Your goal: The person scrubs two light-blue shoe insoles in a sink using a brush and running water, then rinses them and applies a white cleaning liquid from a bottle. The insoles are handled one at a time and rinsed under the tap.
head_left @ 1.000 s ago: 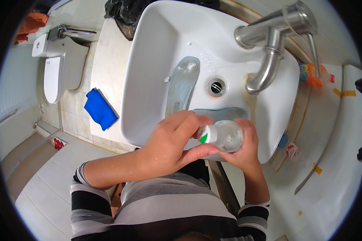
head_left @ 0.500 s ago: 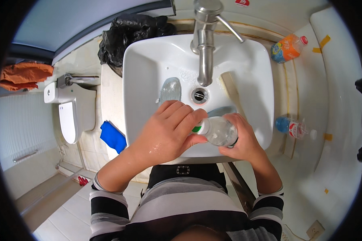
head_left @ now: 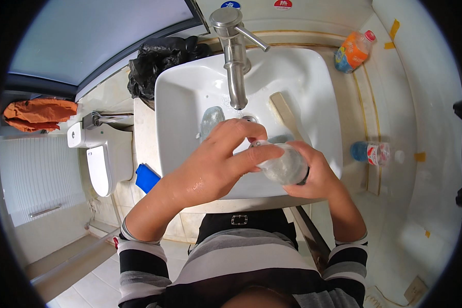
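A clear, rounded bottle (head_left: 283,168) is tipped sideways above the near part of the white sink (head_left: 172,105). My right hand (head_left: 318,173) is wrapped round its body on the right. On the left, the thumb and fingers of my left hand (head_left: 218,161) close round its white cap (head_left: 260,146), and some of the cap is hidden. A grey-blue, insole-shaped piece (head_left: 211,121) with white grains on it lies in the basin. A similar piece (head_left: 281,139) is partly covered by the bottle and my right hand. Right of the drain rests a pale-handled brush (head_left: 285,110), bristles only partly visible.
A metal faucet (head_left: 235,77) reaches over the basin. Black plastic bags (head_left: 161,64) sit at the back left, a blue cloth (head_left: 147,178) on the left ledge. To the right are an orange-labelled bottle (head_left: 352,51) and a bottle of blue liquid (head_left: 369,153).
The view has shifted slightly. My left fingers have turned on the cap, with the thumb now across it and the green patch hidden. The bottle is still in my right hand.
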The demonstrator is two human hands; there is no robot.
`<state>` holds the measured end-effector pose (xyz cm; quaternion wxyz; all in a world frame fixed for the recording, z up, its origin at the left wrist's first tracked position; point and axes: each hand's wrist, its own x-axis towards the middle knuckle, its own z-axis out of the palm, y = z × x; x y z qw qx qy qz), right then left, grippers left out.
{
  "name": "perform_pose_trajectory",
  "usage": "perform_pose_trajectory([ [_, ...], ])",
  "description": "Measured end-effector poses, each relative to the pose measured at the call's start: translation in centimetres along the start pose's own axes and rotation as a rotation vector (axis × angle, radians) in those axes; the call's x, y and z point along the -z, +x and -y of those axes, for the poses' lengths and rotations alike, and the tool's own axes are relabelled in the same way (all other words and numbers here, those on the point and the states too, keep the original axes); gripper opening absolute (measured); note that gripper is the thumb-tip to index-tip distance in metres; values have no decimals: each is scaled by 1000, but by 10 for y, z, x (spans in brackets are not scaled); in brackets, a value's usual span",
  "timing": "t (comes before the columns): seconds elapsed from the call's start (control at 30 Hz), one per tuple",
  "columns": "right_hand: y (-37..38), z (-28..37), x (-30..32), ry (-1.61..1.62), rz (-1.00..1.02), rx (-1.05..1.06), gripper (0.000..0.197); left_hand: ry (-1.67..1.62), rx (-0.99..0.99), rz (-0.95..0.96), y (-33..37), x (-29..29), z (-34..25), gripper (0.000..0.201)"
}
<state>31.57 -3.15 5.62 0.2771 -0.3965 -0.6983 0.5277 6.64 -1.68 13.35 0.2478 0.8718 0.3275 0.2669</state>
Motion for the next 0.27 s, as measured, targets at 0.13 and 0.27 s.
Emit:
perform_pose_trajectory([
  [0.13,3,-3,-10,-308,-200,141,64,-80,136,-90,-5,-4,-10,49],
  [0.27,5,-5,-12,-293,-187,124,64,-40,149,-103,-15,-5,-6,51],
])
